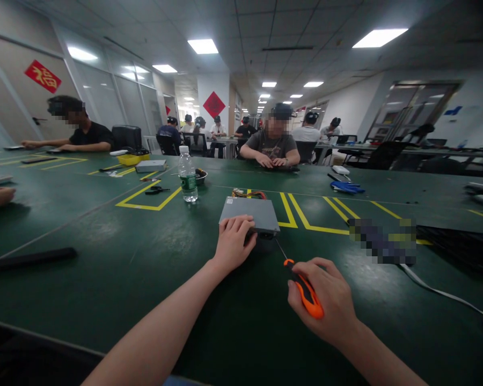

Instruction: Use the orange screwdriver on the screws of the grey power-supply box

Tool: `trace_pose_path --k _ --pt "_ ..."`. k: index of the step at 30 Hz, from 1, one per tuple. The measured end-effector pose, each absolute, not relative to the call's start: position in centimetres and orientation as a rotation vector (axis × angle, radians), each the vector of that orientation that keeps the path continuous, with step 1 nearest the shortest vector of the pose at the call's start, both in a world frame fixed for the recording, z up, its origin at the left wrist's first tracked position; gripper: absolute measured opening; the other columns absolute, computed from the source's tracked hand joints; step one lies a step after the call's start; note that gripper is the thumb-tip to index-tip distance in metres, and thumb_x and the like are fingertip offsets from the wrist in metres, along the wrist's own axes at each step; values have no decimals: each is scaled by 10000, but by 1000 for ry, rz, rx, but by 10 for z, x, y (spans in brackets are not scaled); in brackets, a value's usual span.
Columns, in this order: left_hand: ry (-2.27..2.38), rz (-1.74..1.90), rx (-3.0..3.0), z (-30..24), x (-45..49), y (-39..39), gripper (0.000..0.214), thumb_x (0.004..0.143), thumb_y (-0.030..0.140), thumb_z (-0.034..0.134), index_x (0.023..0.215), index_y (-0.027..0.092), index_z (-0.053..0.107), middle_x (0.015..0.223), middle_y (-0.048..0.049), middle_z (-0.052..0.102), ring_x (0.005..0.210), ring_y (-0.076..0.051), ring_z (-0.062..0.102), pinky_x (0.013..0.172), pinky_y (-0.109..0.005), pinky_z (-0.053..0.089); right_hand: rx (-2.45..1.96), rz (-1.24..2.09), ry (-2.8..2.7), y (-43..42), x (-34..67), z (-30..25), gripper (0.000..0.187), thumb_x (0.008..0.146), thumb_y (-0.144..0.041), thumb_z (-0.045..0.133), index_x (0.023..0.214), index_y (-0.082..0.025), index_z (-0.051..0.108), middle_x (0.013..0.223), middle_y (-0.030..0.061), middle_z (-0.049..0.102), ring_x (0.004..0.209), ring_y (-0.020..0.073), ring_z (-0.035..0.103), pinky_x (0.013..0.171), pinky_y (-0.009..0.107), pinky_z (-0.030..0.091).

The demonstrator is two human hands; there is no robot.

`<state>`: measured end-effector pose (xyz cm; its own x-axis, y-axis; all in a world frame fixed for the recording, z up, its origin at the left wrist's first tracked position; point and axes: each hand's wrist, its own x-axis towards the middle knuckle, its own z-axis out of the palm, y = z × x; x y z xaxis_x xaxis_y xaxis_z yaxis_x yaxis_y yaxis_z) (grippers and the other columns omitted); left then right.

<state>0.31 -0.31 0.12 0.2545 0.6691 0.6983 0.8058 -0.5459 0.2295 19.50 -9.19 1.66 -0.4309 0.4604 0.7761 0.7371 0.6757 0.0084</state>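
Note:
A flat grey metal box [253, 212] with coloured wires at its far end lies on the green table [104, 257] in front of me. My left hand [234, 241] rests on the box's near edge, fingers curled over it. My right hand [326, 300] is closed around the orange-and-black handle of a screwdriver [301, 287]. Its thin shaft points at the near right corner of the box.
A water bottle [188, 175] stands left of the box, with scissors [156, 190] and a small bowl [200, 176] nearby. A white cable [443, 292] runs along the right. A dark bar [28, 259] lies at left. Several people sit at the far tables.

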Motion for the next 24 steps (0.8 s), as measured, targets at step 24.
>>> trace_pose_path --k 24 --pt "-1392 -1178 -2326 0 3 -1 162 817 270 500 977 244 513 1159 -5 568 1090 -176 473 925 -363 285 -913 -402 -2152 -94 191 18 74 744 -186 507 800 -171 552 712 21 526 679 148 502 711 344 384"
